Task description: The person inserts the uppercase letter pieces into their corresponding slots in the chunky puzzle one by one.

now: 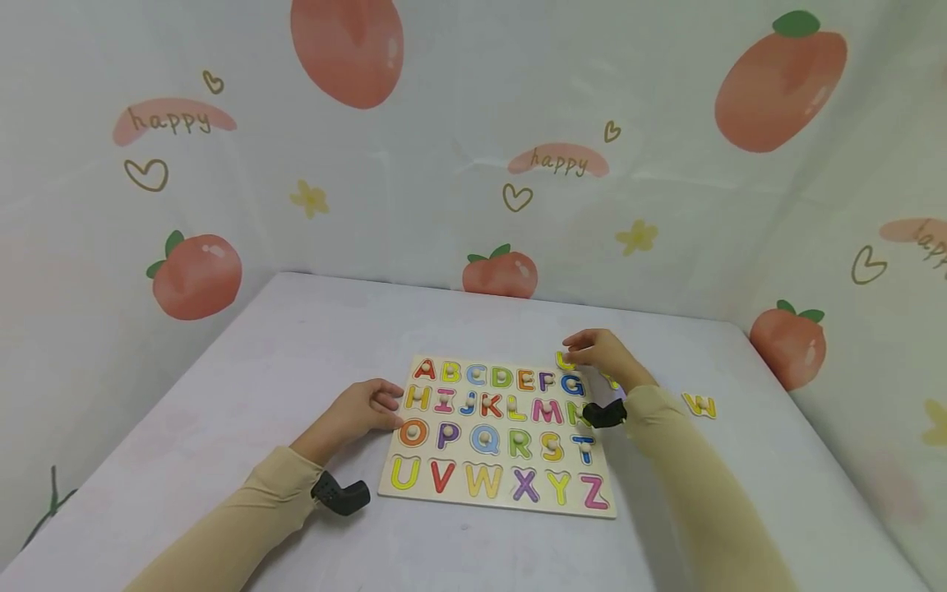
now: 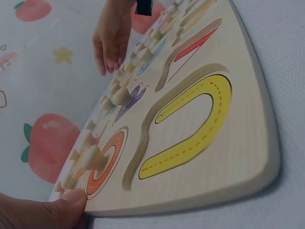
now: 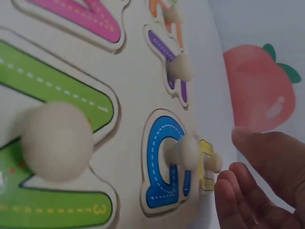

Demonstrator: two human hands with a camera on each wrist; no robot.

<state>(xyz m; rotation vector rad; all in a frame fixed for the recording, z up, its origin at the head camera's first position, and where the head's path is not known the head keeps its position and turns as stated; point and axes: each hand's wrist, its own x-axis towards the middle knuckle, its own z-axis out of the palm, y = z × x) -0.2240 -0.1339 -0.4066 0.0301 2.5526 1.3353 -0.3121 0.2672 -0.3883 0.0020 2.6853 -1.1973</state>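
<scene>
A wooden alphabet puzzle board (image 1: 510,503) lies flat on the table. Knobbed letters fill its upper three rows; the bottom row, U to Z, shows recesses without knobs. My left hand (image 1: 364,415) rests at the board's left edge, thumb (image 2: 71,198) touching the rim near the orange O (image 2: 107,162). Beyond the far right corner, my right hand (image 1: 602,353) hovers over a yellow U piece (image 1: 562,360). In the right wrist view, its thumb and fingers stand apart close to that piece's knob (image 3: 215,162), beside the blue G (image 3: 159,157).
A yellow W piece (image 1: 699,404) lies on the table to the right. Another yellow piece (image 1: 611,381) is partly hidden under my right hand. A fruit-print cloth (image 1: 444,222) rises behind and around the white table (image 1: 318,321).
</scene>
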